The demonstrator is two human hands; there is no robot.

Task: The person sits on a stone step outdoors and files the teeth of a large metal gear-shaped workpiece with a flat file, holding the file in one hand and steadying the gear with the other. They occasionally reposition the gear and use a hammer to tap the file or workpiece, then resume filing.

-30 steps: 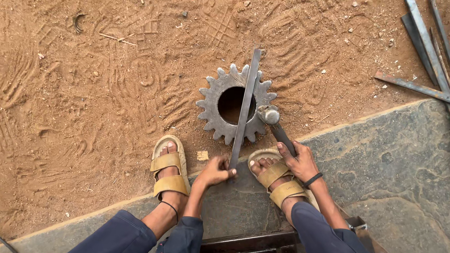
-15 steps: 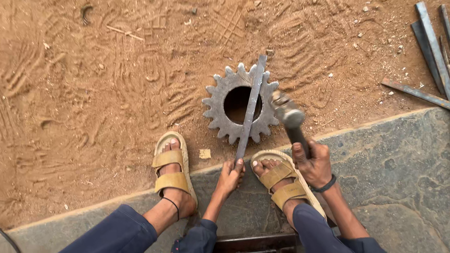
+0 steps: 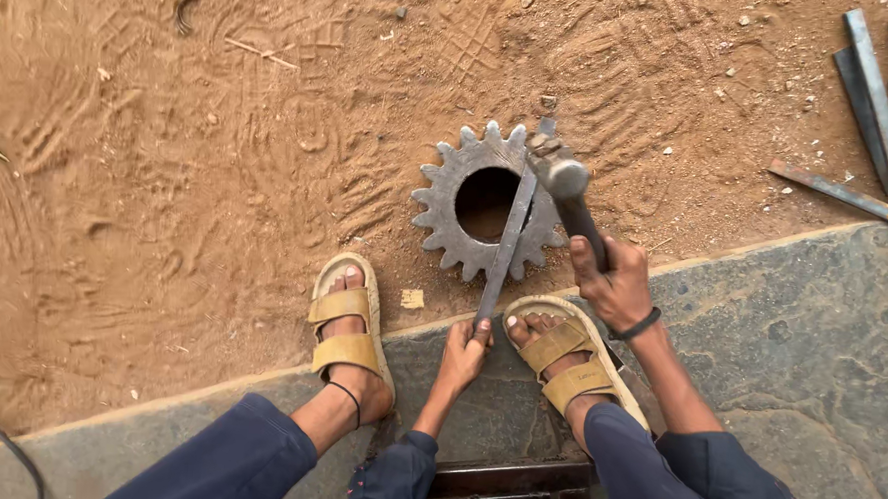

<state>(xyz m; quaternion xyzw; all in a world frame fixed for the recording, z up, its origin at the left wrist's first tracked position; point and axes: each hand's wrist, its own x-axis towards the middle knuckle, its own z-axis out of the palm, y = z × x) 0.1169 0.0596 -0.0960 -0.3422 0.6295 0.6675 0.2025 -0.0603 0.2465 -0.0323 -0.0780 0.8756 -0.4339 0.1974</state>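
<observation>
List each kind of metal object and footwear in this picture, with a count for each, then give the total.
Toothed gear wheel: 1
Flat metal strip across the gear: 1
Hammer: 1
Loose metal bars at the right edge: at least 4
Sandals: 2
Total: at least 9

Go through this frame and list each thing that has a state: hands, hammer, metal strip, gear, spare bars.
left hand: closed on the near end of the strip
right hand: closed on the hammer handle
hammer: head down over the strip at the gear
metal strip: lying across the gear's hole
gear: flat on the sand
spare bars: lying loose, upper right
</observation>
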